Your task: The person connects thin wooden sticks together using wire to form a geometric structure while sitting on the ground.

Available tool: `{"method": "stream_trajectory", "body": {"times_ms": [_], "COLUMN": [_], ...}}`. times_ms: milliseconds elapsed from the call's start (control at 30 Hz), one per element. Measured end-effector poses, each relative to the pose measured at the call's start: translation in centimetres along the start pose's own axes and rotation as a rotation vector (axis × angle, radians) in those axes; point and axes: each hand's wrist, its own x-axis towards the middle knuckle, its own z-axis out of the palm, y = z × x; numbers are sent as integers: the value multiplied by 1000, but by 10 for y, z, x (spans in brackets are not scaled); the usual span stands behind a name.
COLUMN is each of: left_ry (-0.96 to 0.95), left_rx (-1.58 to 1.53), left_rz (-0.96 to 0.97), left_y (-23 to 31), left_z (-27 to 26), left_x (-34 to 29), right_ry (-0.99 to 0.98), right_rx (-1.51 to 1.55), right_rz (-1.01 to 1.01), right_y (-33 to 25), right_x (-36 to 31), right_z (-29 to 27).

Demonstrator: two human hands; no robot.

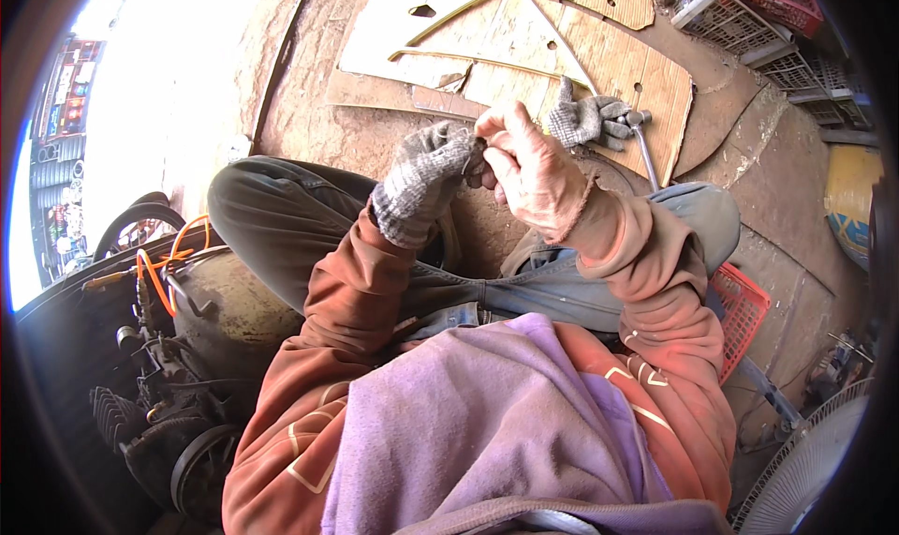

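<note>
1 gloved left hand [423, 174] and 1 bare right hand [541, 177] pinch 1 small dark piece [478, 151], mostly hidden, between them; farther right, 1 loose glove [582, 121] beside 1 hammer [646, 153] on cardboard [660, 71].

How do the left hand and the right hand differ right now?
The left hand wears a grey knit glove; the right hand is bare. The glove's cuff covers the left hand's wrist; a thin reddish band shows at the right hand's. Both meet at a small dark thing.
</note>
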Motion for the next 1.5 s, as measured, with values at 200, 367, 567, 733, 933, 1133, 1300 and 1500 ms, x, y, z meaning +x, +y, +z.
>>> {"method": "stream_trajectory", "body": {"times_ms": [200, 367, 567, 733, 933, 1133, 1300, 1500], "left_ry": [152, 127, 109, 108, 123, 260, 74, -106], "left_rx": [467, 426, 332, 291, 297, 222, 35, -27], "left_rz": [-72, -73, -68, -58, -1, -21, -86, -34], "left_y": [3, 10, 9, 15, 10, 18, 20, 15], "left_z": [-1, 7, -6, 5, -10, -17, -13, -12], "left_x": [-1, 4, 2, 1, 2, 1, -2, 1], "right_ry": [-80, 151, 477, 502, 554, 681, 539, 54], "right_rx": [-295, -348, 367, 444, 426, 355, 313, -297], "right_rz": [-181, -277, -221, -172, -190, -311, -325, -292], "right_y": [14, 14, -21, -18, -15, -25, -2, -2], "right_x": [1, 7, 19, 17, 17, 15, 20, 4], "right_z": [0, -9, -48, -67, -71, -102, -94, -17]}}
